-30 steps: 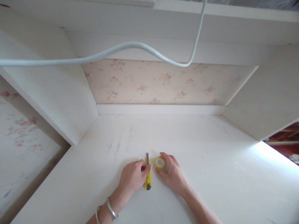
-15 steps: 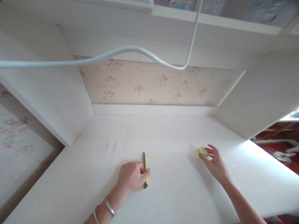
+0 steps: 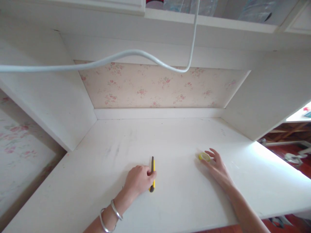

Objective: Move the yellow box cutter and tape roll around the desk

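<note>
A yellow and black utility knife (image 3: pixel 153 165) stands out between the thumb and curled fingers of my left hand (image 3: pixel 139 180), near the middle of the white tabletop. Two silver bangles circle that wrist. Further right, my right hand (image 3: pixel 218 168) has its thumb and fingertips around the right side of a small yellow tape roll (image 3: pixel 204 157). The roll is at the tabletop, its round opening facing up. Other fingers of the right hand are raised and spread.
The white tabletop (image 3: pixel 175 136) runs back to a floral wall panel (image 3: pixel 148 85). White side panels (image 3: pixel 274 94) flank it, shelves hang above, and a white cable (image 3: pixel 131 52) crosses the upper view. Red flooring (image 3: pixel 307 168) shows at right.
My right hand and the tape roll are slightly further left and lower, the roll now close to the tabletop. The knife has turned a little in my left hand. The view has shifted slightly.
</note>
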### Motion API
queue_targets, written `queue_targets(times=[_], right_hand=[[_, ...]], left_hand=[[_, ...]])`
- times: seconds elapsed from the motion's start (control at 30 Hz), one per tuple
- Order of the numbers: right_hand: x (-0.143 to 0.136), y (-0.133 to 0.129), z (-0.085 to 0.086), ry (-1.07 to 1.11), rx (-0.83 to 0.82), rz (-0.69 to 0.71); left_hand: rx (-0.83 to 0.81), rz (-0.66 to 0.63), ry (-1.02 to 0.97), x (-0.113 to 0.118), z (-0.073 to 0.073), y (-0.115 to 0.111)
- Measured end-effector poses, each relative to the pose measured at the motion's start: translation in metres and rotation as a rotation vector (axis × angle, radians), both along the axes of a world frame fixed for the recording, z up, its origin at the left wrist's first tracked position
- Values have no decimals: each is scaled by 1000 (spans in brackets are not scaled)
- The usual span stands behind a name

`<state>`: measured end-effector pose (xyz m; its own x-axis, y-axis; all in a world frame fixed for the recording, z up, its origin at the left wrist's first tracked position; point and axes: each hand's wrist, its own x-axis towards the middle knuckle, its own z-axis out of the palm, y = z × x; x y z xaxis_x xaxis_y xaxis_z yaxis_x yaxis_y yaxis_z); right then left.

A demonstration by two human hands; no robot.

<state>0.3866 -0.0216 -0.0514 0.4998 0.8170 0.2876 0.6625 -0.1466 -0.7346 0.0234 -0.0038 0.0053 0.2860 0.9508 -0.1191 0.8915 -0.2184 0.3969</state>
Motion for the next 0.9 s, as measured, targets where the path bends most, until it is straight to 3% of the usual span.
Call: queue_targets(times=[0.1, 0.27, 0.4, 0.53, 0.63, 0.73, 0.8, 0.9], right_hand=[[-1, -5, 9, 234, 101, -24], [7, -10, 10, 414, 204, -243], [12, -11, 7, 448, 204, -270], [13, -10, 6, 440, 201, -249], [13, -10, 7, 417, 217, -255], [11, -9, 9, 403, 217, -249], [11, -9, 11, 395, 212, -247], [12, -11, 15, 365, 193, -252]], left_hand=[[-12, -54, -42, 30, 11, -1], [22, -162, -33, 109, 22, 7], [44, -230, -17, 166, 16, 17], [51, -236, -30, 199, 4, 23], [61, -227, -54, 210, -2, 23], [67, -227, -67, 205, -4, 22], [86, -235, -66, 189, -2, 21], [125, -225, -76, 144, 3, 22]])
